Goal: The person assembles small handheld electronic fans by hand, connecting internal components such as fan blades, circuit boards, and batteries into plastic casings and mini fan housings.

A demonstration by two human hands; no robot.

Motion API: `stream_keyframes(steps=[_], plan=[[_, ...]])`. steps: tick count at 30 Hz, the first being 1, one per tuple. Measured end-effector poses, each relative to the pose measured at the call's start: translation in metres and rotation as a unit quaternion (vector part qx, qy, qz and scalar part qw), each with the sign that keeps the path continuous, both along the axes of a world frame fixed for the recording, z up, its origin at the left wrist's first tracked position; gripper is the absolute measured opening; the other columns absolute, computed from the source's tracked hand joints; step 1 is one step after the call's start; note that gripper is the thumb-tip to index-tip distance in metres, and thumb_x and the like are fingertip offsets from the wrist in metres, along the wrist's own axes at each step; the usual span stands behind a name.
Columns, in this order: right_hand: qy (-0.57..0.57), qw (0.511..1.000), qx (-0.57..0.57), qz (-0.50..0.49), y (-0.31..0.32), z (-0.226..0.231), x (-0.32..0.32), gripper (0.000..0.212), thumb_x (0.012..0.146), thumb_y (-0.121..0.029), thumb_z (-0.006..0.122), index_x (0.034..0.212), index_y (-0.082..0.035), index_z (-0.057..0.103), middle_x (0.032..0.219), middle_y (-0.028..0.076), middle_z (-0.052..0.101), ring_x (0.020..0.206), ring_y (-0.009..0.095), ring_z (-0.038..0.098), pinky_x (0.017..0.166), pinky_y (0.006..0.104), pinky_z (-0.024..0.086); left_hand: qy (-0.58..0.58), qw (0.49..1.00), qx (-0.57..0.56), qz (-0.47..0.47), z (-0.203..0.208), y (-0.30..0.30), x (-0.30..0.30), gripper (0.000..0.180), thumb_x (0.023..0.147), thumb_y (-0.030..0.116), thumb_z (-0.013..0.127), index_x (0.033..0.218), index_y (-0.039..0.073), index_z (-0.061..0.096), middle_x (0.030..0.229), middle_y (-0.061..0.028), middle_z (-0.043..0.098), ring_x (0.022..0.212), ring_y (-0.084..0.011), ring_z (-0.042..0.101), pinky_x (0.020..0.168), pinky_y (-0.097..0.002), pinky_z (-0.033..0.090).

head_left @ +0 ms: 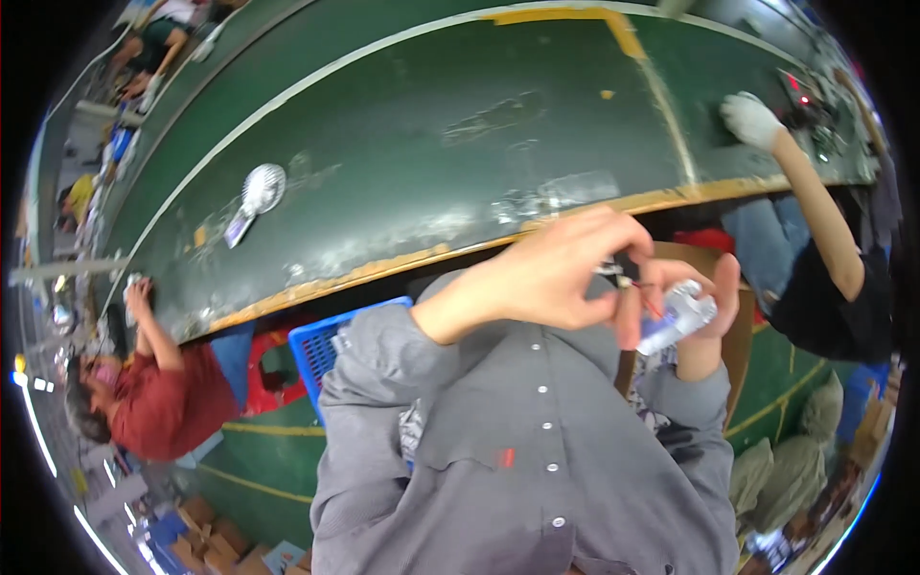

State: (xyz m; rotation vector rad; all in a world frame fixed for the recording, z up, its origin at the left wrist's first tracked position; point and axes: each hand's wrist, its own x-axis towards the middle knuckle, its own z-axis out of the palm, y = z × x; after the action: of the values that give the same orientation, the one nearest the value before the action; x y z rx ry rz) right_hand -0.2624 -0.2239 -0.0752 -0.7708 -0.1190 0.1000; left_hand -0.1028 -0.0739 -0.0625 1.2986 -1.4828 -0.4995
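A worker's left hand (565,276) pinches a small dark part (628,267); the right hand (714,302) grips a white piece (677,318) at three o'clock from centre, seemingly steadying it (blur hides detail); a handheld fan (263,190) lies at ten o'clock.

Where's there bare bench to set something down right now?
The widest bare patch of bench lies right of the fan, beyond the tan edge, short of the middle scuffs. Another lies between those scuffs and the yellow line, around a yellow scrap. Crowded: the right end, with a gloved hand and dark gear, and the tan edge by your left hand.
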Motion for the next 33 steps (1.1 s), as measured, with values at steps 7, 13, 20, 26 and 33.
stream_keyframes(steps=[7, 13, 20, 26, 33], plan=[[-0.028, 0.995, -0.046, 0.087, 0.002, -0.014, -0.003, 0.055, 0.085, -0.053, 0.048, 0.079, 0.001, 0.051, 0.087, 0.036, 0.065, 0.080, 0.038, 0.066, 0.078, 0.0364, 0.049, -0.067, 0.998, -0.012, -0.008, 0.004, 0.016, -0.017, 0.028, 0.072, 0.006, 0.067, 0.098, 0.008, 0.055, 0.085, -0.0025, 0.060, 0.082, -0.0240, 0.059, 0.067, -0.0362, 0.045], [-0.036, 0.994, -0.014, 0.106, 0.011, -0.004, -0.003, 0.048, 0.070, -0.026, 0.052, 0.100, 0.011, 0.054, 0.084, 0.029, 0.067, 0.084, 0.041, 0.065, 0.083, 0.0420, 0.048, -0.154, 0.988, -0.011, -0.015, 0.008, 0.033, -0.020, 0.041, 0.072, 0.002, 0.066, 0.111, 0.008, 0.059, 0.098, -0.0042, 0.061, 0.085, -0.0211, 0.061, 0.070, -0.0326, 0.050], [0.159, 0.967, -0.185, 0.068, 0.018, 0.006, -0.014, 0.023, 0.093, -0.014, 0.048, 0.105, 0.004, 0.056, 0.081, 0.009, 0.064, 0.060, 0.011, 0.060, 0.057, 0.0247, 0.046, -0.226, 0.966, -0.060, 0.106, -0.007, 0.032, -0.024, 0.027, 0.064, 0.006, 0.071, 0.090, 0.004, 0.065, 0.098, -0.0083, 0.063, 0.080, -0.0238, 0.066, 0.061, -0.0308, 0.056], [0.124, 0.974, -0.184, -0.041, 0.031, 0.011, -0.018, 0.028, 0.094, -0.017, 0.052, 0.072, -0.001, 0.057, 0.067, 0.005, 0.061, 0.055, 0.008, 0.047, 0.052, 0.0249, 0.037, -0.103, 0.977, -0.120, 0.140, -0.010, 0.029, -0.029, 0.028, 0.059, -0.005, 0.071, 0.086, 0.003, 0.072, 0.085, -0.0090, 0.070, 0.074, -0.0246, 0.069, 0.061, -0.0302, 0.058], [-0.076, 0.981, -0.013, -0.176, 0.001, -0.007, -0.066, 0.027, 0.086, -0.017, 0.058, 0.061, -0.007, 0.050, 0.044, -0.001, 0.045, 0.040, 0.010, 0.038, 0.041, 0.0297, 0.030, 0.326, 0.905, 0.109, 0.252, -0.015, 0.037, 0.006, 0.015, 0.081, -0.006, 0.064, 0.093, -0.005, 0.072, 0.088, -0.0128, 0.072, 0.078, -0.0142, 0.068, 0.070, -0.0282, 0.057]])
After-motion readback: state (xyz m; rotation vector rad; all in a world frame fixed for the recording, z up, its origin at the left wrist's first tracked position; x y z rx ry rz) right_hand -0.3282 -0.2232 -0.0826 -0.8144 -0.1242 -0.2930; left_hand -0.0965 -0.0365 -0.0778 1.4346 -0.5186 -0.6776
